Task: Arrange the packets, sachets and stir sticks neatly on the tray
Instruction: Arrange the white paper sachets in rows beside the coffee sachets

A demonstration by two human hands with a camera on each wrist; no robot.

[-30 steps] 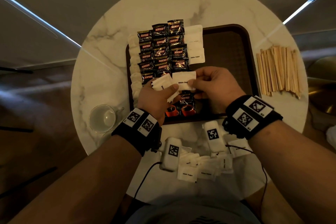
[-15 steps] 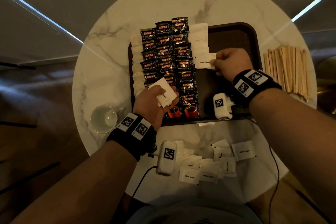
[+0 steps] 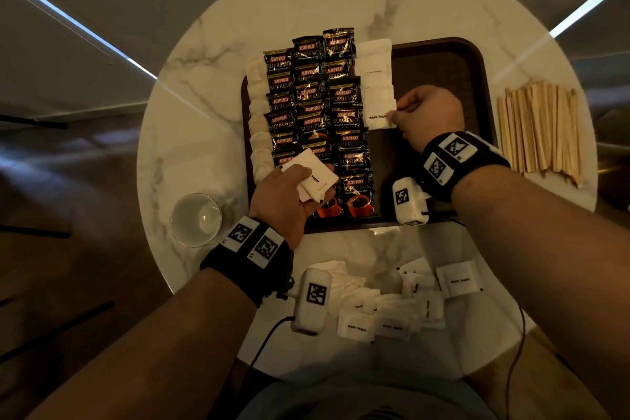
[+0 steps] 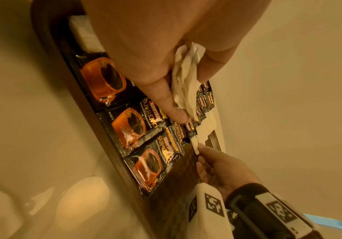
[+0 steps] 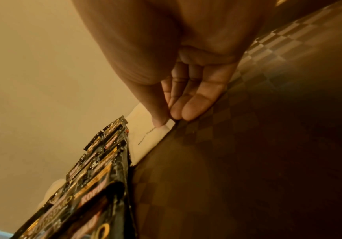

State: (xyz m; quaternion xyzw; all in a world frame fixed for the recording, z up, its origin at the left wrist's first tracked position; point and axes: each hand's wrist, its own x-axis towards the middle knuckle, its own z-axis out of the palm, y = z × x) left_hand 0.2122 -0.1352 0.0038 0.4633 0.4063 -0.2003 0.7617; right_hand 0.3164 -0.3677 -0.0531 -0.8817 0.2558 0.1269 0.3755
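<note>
A dark brown tray (image 3: 477, 72) lies on the round marble table. Black Kopiko coffee packets (image 3: 313, 102) fill three columns on its left half, with a column of white sugar sachets (image 3: 375, 72) to their right. My right hand (image 3: 426, 116) pinches a white sugar sachet (image 3: 380, 118) at the near end of that column, low on the tray. The same pinch shows in the right wrist view on the sachet (image 5: 155, 137). My left hand (image 3: 289, 198) grips a small stack of sugar sachets (image 3: 315, 179) over the near packets, also seen as crumpled sachets (image 4: 186, 80).
Wooden stir sticks (image 3: 542, 129) lie in a bundle on the table right of the tray. Loose sugar sachets (image 3: 392, 303) are scattered on the near table edge. An empty glass cup (image 3: 196, 219) stands to the left. More white sachets (image 3: 257, 119) line the tray's left rim.
My right hand took one sachet from the left hand's stack, carried it to the far right and lowered it at the end of the white column. The left hand stayed put with its stack.
</note>
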